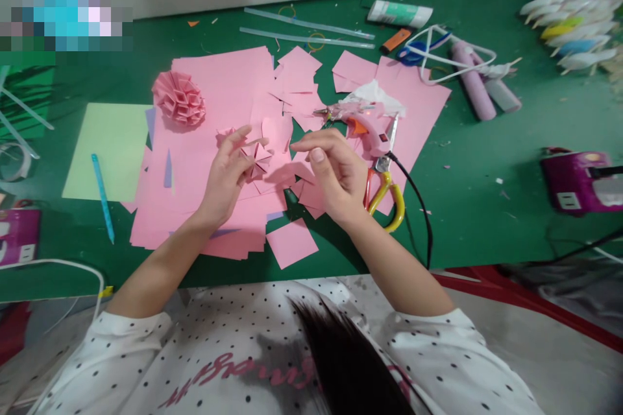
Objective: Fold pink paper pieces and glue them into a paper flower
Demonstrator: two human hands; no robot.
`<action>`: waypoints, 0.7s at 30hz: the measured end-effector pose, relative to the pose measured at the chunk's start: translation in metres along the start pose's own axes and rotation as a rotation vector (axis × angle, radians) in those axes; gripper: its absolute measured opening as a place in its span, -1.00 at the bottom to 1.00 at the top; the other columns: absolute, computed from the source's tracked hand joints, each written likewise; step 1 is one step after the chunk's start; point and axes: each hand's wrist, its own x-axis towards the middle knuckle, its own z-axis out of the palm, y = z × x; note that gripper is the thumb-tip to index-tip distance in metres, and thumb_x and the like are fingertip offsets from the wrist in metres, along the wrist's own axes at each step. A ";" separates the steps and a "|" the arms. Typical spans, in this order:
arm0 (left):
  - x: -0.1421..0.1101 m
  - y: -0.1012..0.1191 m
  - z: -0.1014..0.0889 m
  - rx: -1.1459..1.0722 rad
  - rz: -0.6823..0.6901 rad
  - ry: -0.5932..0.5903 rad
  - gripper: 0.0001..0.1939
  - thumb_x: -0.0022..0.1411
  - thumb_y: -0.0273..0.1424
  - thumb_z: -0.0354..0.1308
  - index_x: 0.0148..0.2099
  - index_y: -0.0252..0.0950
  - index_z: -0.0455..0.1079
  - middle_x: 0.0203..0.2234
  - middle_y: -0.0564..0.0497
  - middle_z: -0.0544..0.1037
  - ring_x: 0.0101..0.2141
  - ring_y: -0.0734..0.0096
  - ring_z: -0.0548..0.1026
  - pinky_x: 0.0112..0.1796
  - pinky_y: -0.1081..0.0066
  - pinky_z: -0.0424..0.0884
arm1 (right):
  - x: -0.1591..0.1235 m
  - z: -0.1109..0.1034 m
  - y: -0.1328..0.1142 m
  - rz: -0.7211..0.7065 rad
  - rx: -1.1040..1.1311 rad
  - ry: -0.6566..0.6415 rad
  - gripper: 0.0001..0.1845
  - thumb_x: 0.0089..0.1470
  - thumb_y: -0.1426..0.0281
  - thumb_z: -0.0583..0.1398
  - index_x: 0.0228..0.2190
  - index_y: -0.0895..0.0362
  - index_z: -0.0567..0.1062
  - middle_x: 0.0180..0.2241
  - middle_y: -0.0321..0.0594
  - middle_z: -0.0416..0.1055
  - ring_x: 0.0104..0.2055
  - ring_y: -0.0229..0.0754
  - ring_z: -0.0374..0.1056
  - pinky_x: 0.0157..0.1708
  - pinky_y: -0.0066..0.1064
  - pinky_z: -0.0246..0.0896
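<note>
My left hand [228, 172] pinches a small folded pink paper piece [259, 161], its creases fanning out from a centre. To its right, my right hand [335, 172] hovers over the papers with thumb and forefinger apart, and I see nothing between them. Beneath both hands lies a stack of pink paper sheets [195, 201]. A finished-looking pleated pink paper ball [180, 98] rests on the stack's upper left. Partly behind my left fingers is another small pink folded piece [228, 136]. Beyond my right hand lie a pink glue gun [367, 123] and yellow-and-red-handled scissors [395, 207].
Loose pink squares [293, 243] lie around the stack. A light green sheet [102, 142] with a blue pencil [102, 198] is at left. Clear glue sticks [306, 29], a white-green tube [400, 13] and an orange lighter [396, 41] lie at the back. The glue gun's black cord [421, 207] crosses the front edge.
</note>
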 end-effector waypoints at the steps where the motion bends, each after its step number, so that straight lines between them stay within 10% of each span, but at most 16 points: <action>1: 0.001 -0.001 0.000 0.008 0.005 0.022 -0.48 0.25 -0.37 0.22 0.26 -0.14 0.37 0.08 -0.04 0.58 -0.13 0.41 0.62 -0.20 0.45 0.56 | 0.000 0.000 0.000 0.005 -0.005 0.001 -0.73 0.44 0.25 0.12 -0.15 -0.04 0.64 -0.21 -0.22 0.60 -0.11 -0.14 0.50 -0.07 -0.15 0.41; 15: -0.002 -0.017 -0.011 0.224 0.210 -0.170 -0.47 0.39 -0.11 0.16 0.36 0.03 0.31 0.53 0.01 0.13 0.46 -0.02 0.19 -0.02 0.28 0.59 | -0.001 0.004 0.005 0.038 -0.083 0.066 -0.72 0.42 0.22 0.14 -0.19 0.00 0.64 -0.22 -0.20 0.62 -0.12 -0.14 0.52 -0.12 -0.18 0.44; 21: -0.010 -0.002 -0.009 0.585 0.455 -0.130 -0.50 0.50 -0.06 0.05 0.35 -0.12 0.33 0.52 -0.15 0.14 0.54 -0.02 0.03 0.42 -0.06 0.17 | -0.001 0.004 0.007 0.040 -0.074 0.117 -0.74 0.43 0.22 0.15 -0.19 -0.01 0.64 -0.23 -0.22 0.60 -0.13 -0.15 0.52 -0.15 -0.22 0.42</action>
